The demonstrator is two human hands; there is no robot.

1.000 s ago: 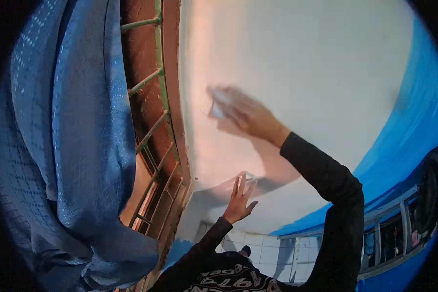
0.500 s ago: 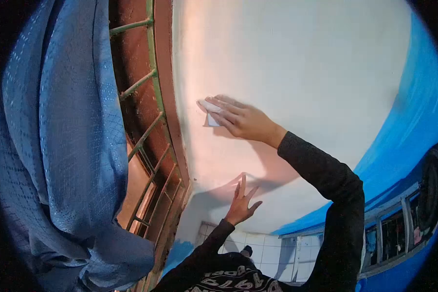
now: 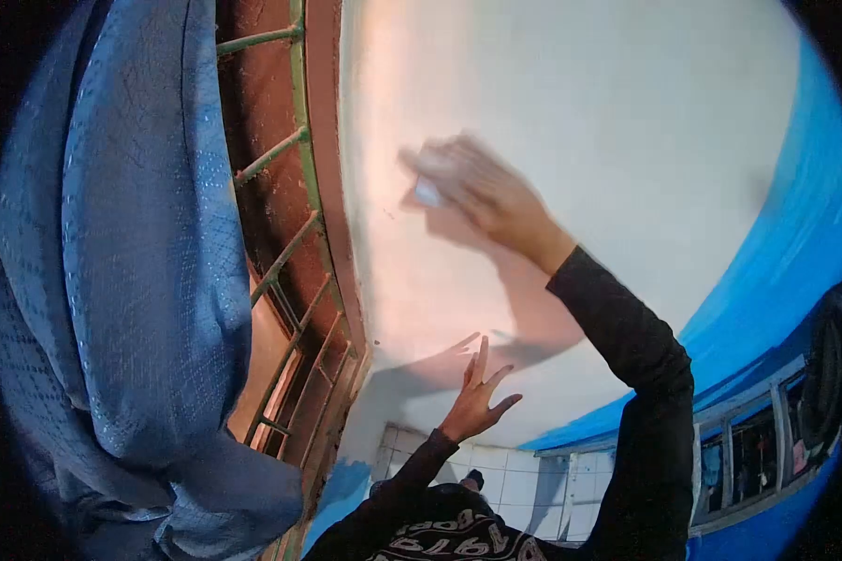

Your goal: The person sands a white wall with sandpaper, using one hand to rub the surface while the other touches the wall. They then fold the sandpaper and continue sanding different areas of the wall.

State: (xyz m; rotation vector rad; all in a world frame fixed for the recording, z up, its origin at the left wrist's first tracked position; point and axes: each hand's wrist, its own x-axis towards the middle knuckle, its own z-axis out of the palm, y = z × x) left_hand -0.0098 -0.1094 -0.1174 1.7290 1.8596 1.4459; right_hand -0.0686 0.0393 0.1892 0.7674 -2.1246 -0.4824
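Blurred by motion, my right hand (image 3: 486, 196) presses a small whitish piece (image 3: 428, 192), perhaps paper or cloth, against the white wall (image 3: 627, 140). The fingers lie over it, and part of it shows below them. Lower down, my left hand (image 3: 477, 402) is raised near the wall with its fingers spread and nothing in it. Shadows of the hands and arms fall on the wall.
A blue curtain (image 3: 150, 243) hangs at the left, beside a brown window frame (image 3: 326, 122) with green bars (image 3: 281, 262). Blue paint (image 3: 767, 252) covers the wall's right part. White tiles (image 3: 515, 486) and a grey rack (image 3: 748, 449) are below.
My right hand has moved up and a little to the right with the whitish piece. My left hand has shifted slightly right, its fingers still spread.
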